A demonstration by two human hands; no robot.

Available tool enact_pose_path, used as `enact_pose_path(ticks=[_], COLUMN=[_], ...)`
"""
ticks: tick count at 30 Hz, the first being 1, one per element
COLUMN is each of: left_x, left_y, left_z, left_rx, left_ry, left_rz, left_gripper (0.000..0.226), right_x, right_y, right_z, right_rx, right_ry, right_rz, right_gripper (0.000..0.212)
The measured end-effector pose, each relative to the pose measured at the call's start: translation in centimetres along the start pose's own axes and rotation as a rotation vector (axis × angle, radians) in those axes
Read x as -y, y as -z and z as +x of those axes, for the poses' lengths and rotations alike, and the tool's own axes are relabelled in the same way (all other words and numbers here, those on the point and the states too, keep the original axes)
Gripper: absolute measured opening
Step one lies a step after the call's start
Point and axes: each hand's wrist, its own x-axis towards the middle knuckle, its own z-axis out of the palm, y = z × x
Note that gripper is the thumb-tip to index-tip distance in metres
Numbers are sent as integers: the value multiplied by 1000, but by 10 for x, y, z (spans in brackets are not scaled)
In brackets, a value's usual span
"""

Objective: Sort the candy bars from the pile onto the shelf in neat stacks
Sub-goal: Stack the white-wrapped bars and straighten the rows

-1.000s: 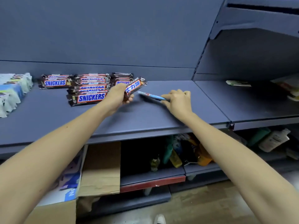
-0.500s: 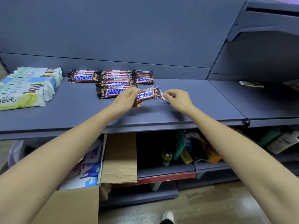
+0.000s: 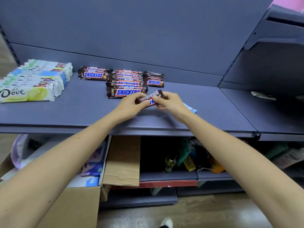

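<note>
Both hands hold one small brown Snickers bar just above the grey shelf. My left hand grips its left end and my right hand pinches its right end. Directly behind it lies a row of stacked Snickers bars, with another stack to the left and a shorter one to the right. A light blue wrapper lies flat on the shelf, partly hidden behind my right hand.
Rows of white Dove bars fill the shelf's left end. A neighbouring shelf at right carries a small packet. Below are an open cardboard box, bottles and bags. A shoe shows on the floor.
My right hand let go of the blue wrapper, which now lies on the shelf, and came over to the Snickers bar held by my left hand. The view shifted left.
</note>
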Motion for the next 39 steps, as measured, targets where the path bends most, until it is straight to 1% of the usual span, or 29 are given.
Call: enact_pose_path(ticks=[2, 4, 5, 7, 9, 11, 12, 14, 16, 19, 20, 22, 24, 26, 27, 28, 30, 32, 33, 35, 37, 39], left_x=[1, 3, 6, 11, 16, 20, 20, 21, 22, 24, 23, 22, 25, 28, 26, 23, 11, -1, -3, -4, -2, 0], left_y=[2, 4, 5, 11, 18, 22, 24, 26, 27, 28, 28, 26, 23, 22, 20, 17, 12, 6, 4, 3, 4, 6], left_z=[3, 7, 7, 7, 5, 3, 3, 2, 2, 4, 4, 2, 4, 5, 4, 2, -3, -4, -3, 0, 2, 4], left_rx=[-22, -115, -188, -313, -339, -310, -303, -302, -309, -341, -355, -368, -346, -315, -282, -252, -221, -182, -162, -124, -119, -134], left_ry=[-48, -131, -205, -414, -636, -819, -878, -949, -1011, -1141, -1154, -1141, -1109, -1042, -969, -852, -519, -186, -80, 27, 49, 55], left_rz=[91, 185, 238, 352, 441, 531, 564, 602, 622, 698, 717, 716, 706, 681, 630, 541, 286, 14, -87, -176, -151, -112], left_gripper=[18, 19, 20, 21, 19, 13, 12, 14, 15, 6, 5, 6, 5, 13, 21, 29, 38, 30, 25, 19, 22, 21], right_x=[3, 7, 9, 11, 10, 9, 8, 7, 6, 4, 2, -2, -5, -4, -4, -3, -1, 1, 1, 2, 1, 0], right_y=[-3, -5, -5, -3, -1, -2, -3, -6, -10, -16, -18, -19, -18, -16, -15, -15, -13, -12, -11, -10, -11, -12], right_z=[1, 1, 0, -1, -1, -3, -2, -3, -5, -8, -7, -6, -5, -6, -5, -3, 0, 3, 5, 6, 7, 7], right_rx=[18, 36, 44, 66, 101, 132, 150, 194, 237, 277, 289, 297, 274, 208, 165, 125, 56, -4, -27, -40, -35, -49], right_ry=[24, -6, -45, -123, -178, -224, -236, -237, -229, -235, -238, -238, -241, -240, -234, -224, -214, -216, -215, -209, -195, -171], right_rz=[17, 100, 155, 252, 278, 258, 241, 225, 250, 289, 287, 321, 388, 430, 436, 440, 470, 519, 548, 588, 556, 459], right_gripper=[8, 19, 28, 44, 50, 48, 47, 47, 42, 30, 28, 26, 21, 10, 7, 6, 6, 7, 8, 10, 10, 18])
